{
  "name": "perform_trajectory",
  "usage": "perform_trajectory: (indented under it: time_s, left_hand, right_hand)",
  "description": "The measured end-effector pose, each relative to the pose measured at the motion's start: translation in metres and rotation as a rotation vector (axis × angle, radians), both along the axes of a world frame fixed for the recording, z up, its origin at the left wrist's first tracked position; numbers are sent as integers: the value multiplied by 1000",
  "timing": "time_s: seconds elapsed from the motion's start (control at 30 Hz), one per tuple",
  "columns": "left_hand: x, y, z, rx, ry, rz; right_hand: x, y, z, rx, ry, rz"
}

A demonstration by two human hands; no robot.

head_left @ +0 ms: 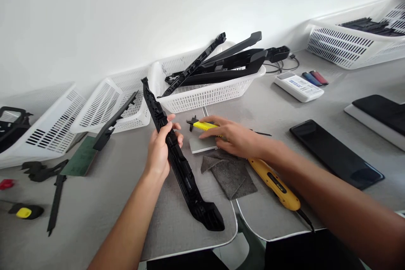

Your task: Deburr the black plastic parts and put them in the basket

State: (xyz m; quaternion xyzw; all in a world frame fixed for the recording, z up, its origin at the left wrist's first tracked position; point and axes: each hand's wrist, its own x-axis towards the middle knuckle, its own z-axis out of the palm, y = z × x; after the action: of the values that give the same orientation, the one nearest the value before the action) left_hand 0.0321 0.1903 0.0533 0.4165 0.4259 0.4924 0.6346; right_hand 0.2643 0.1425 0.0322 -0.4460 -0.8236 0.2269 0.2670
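My left hand point(160, 149) is closed around the middle of a long black plastic trim piece point(186, 175), which slants with its ribbed inner side towards me. Its wide end points down and to the right, near the table's front edge. On the right, the fingers of my right hand point(232, 135) close over a yellow utility knife point(204, 125), above a pale flat block point(201, 145). Part of the knife is hidden under the hand. A small black part point(191, 123) sits at the knife's far end. Dark grey abrasive cloth point(234, 177) lies just below this hand.
A yellow corded hand tool point(275, 183) lies under my right forearm, beside a black phone point(337, 152). White baskets point(205, 100) with black parts stand along the wall. At left lie a green sheet point(79, 158), black pieces and a screwdriver point(27, 211). A gap splits the tables.
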Motion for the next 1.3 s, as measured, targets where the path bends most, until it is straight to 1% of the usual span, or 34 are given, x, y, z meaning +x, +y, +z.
perform_trajectory:
  time_s: [0.13,0.23,0.37,0.47,0.57,0.73,0.93,1.0,1.17,1.23,1.3]
  left_hand:
    - [-1,-1,-1,-1,13,-14]
    - [0,-2,-2,-1,17,-32]
    - [2,-3,-3,-2,22,-57]
    - [3,-3,-2,0,20,-66]
    - [2,-2,-2,6,25,-67]
    - [1,-2,-3,18,39,-71]
    - [2,-3,-2,10,39,-69]
    - [2,-3,-1,10,36,-66]
    - [2,-4,-2,7,32,-72]
    - [2,-4,-2,12,43,-80]
    - [2,-4,-3,12,57,-82]
  right_hand:
    - [-4,-4,-2,64,-141,-3]
    - [-6,-4,-6,58,-211,-48]
    - [-7,-1,-10,58,-241,-130]
    - [-9,-1,-9,71,-260,-195]
    - [-10,-2,-7,79,-281,-212]
    - [-9,-2,-2,127,-231,-153]
    - [-12,-3,5,54,-156,-112]
    - [-15,-4,7,43,-144,-144]
    - [-15,-4,9,19,-87,-304]
    - [-13,-3,9,12,-72,-331]
    - [-12,-3,8,3,-74,-320]
